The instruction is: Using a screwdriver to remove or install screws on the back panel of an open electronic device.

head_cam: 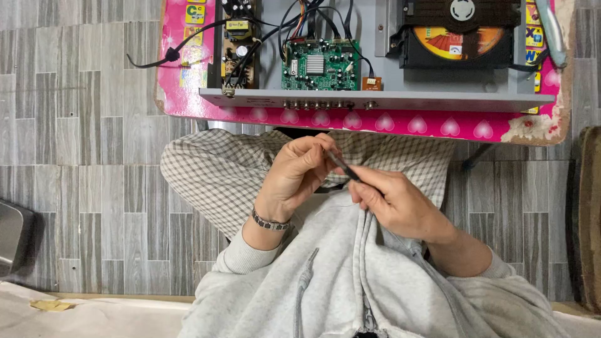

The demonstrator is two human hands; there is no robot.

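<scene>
Over my lap, my left hand (294, 175) and my right hand (391, 203) both pinch a thin dark rod-like tool (343, 166) between their fingertips. The left hand wears a beaded bracelet at the wrist. What the tool's tip looks like is hidden by my fingers. Beyond my knees, an opened grey disc player (382, 99) lies on a low pink table (438, 128). Inside the player are a green circuit board (320, 66), a brown power board (238, 44) with black wires, and a black disc drive (460, 34) with an orange disc in it.
A black cable (172, 55) hangs off the table's left side. A dark metal object (12, 235) sits on the tiled floor at left. A brown mat edge (588, 219) shows at right. A pale tool handle (552, 31) lies on the table's right edge.
</scene>
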